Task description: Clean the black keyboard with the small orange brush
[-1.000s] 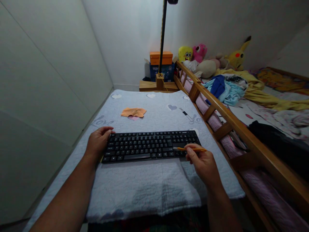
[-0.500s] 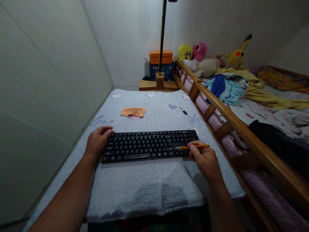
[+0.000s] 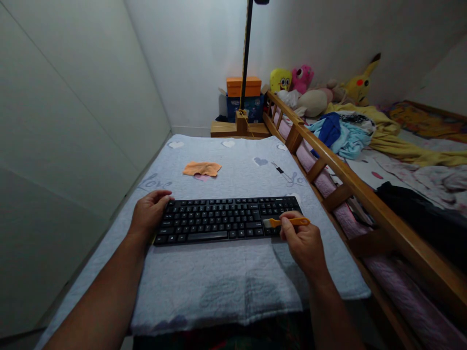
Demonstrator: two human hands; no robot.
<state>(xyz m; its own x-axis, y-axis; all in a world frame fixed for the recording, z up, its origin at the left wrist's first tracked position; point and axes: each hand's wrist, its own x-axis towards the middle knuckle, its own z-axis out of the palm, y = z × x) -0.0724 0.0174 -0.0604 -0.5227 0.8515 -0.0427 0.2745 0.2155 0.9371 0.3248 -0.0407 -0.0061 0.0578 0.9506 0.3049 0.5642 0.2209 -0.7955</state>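
1. One left hand (image 3: 149,216), at the keyboard's left end. Thumb at the far corner; grip partly open around the edge. Whether any fingers close underneath cannot be told. Best use: a light, steady brace, clear of the keys, so that strokes do not drag the board.

2. One orange cloth (image 3: 202,169), lying slightly crumpled on the covered tabletop (image 3: 204,287), beyond the keyboard and apart from it. Well placed out of the stroke path.

3. One black keyboard (image 3: 215,220), flat on the tabletop between the two hands, space bar towards the person, right end partly hidden by the right hand. Its raised keys would probably call for short strokes along the gaps rather than one long sweep.

4. One small orange brush (image 3: 273,223), bristles pointing left, over the strip between the main keys and the number pad. Firmness of contact cannot be told. Low angle and light pressure advised, so the tips bend into the gaps without splaying.

5. One thin tool with a black band (image 3: 279,170), beyond the number pad, apart from both hands.

6. One right hand (image 3: 304,243), grip closed in a pinch on the brush handle. Loose wrist advised; knuckles best raised off the keys.
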